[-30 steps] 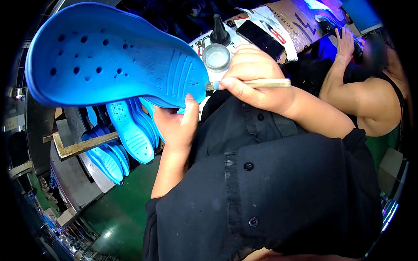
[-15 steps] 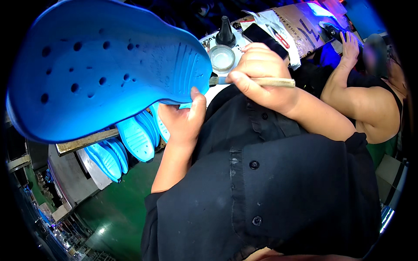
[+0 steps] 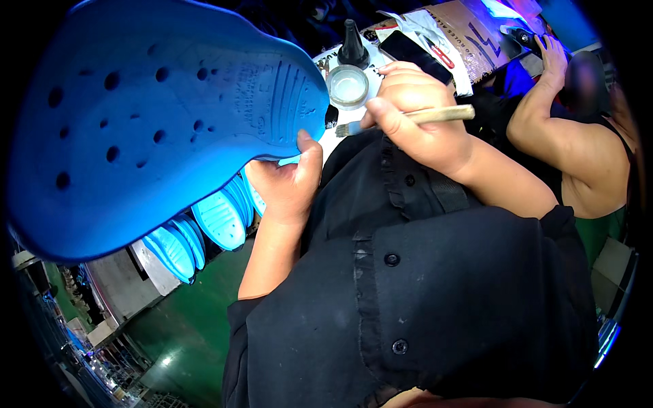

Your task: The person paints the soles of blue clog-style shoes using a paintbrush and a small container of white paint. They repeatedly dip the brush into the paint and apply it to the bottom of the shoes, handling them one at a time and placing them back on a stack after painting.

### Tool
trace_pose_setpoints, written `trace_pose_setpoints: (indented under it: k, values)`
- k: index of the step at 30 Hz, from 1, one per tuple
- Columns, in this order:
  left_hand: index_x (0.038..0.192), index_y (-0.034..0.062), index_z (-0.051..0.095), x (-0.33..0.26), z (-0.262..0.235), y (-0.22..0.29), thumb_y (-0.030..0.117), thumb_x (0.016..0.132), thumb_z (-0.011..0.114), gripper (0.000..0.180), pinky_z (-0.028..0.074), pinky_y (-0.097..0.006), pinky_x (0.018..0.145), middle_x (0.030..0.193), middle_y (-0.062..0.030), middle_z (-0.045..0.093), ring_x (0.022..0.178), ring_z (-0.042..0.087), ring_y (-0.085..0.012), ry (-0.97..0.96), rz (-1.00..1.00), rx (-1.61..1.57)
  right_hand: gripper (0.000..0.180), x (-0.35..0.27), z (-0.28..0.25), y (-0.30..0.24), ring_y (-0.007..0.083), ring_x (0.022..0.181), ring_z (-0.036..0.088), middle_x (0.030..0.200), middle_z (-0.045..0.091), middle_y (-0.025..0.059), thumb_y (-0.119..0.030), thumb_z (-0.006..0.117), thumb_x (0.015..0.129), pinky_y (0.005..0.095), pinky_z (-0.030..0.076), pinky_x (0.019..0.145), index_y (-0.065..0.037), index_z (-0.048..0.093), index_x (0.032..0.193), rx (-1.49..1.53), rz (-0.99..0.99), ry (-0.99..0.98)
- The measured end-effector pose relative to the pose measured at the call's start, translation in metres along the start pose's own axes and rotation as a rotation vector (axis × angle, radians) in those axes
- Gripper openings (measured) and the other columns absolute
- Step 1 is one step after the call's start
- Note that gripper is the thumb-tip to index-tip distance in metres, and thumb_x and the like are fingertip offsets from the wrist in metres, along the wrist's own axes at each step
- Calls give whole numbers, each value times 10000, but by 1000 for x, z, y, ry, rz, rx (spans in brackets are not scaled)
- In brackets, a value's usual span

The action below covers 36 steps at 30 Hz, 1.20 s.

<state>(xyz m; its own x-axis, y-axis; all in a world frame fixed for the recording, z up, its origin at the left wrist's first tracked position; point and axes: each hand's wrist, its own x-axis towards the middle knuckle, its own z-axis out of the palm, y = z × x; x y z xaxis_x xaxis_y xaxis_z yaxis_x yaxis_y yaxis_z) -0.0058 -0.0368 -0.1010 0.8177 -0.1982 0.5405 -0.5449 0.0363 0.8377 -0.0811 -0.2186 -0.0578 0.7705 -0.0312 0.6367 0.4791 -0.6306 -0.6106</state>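
1. Brushwork looks under way: a dark patch (image 3: 331,116) marks the blue clog (image 3: 170,109) at its heel edge; how much remains, you cannot tell.
2. Your left hand (image 3: 289,180) is closed on that heel, thumb on top, the clog stretching leftward beyond it.
3. Your right hand (image 3: 425,136) pinches the brush (image 3: 445,113), bristles just beside the heel.

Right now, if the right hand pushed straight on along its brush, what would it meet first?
Most likely the narrow end of the blue sole, just ahead of the brush in the right hand. The black tab at that edge sits close too, though depth is unclear.
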Motion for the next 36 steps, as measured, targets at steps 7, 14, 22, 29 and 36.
trace_pose_setpoints:
  k: [7, 14, 22, 29, 36]
  values:
    - [903, -42, 576, -4, 4, -8, -37, 665, 642, 247, 477, -252, 657, 833, -101, 639, 721, 620, -154, 37, 56, -68, 246, 1, 1, -2, 231, 631, 580, 653, 615, 91, -141, 563, 868, 323, 429, 627, -14, 644, 674, -1, 34, 42]
    - [1063, -44, 492, -8, -7, -20, -61, 712, 631, 378, 463, -269, 788, 996, -127, 596, 877, 598, -167, -117, 139, 100, 232, -3, -7, 1, 212, 546, 517, 574, 561, 70, -132, 579, 855, 317, 397, 606, -23, 632, 658, -95, 13, 40]
    - [969, -48, 538, -1, 6, -4, -26, 693, 635, 294, 480, -263, 710, 870, -118, 638, 789, 615, -150, -70, -30, -10, 241, -6, -7, 2, 221, 607, 578, 619, 601, 98, -124, 564, 867, 320, 442, 618, 1, 633, 673, 24, 154, 149]
    - [1121, -43, 452, -1, -1, 3, -17, 750, 633, 414, 436, -304, 866, 1034, -133, 580, 925, 579, -186, -149, -184, 93, 274, -13, -8, 4, 161, 591, 553, 638, 587, 86, -145, 542, 906, 274, 440, 586, 23, 631, 709, 154, 321, 185]
    - [917, -40, 558, 9, 4, 10, 9, 736, 647, 207, 469, -289, 741, 846, -100, 645, 786, 601, -149, -97, -91, 20, 341, -23, -22, 12, 109, 638, 537, 740, 608, 57, -212, 473, 946, 240, 434, 612, 17, 621, 740, 163, 477, 206]
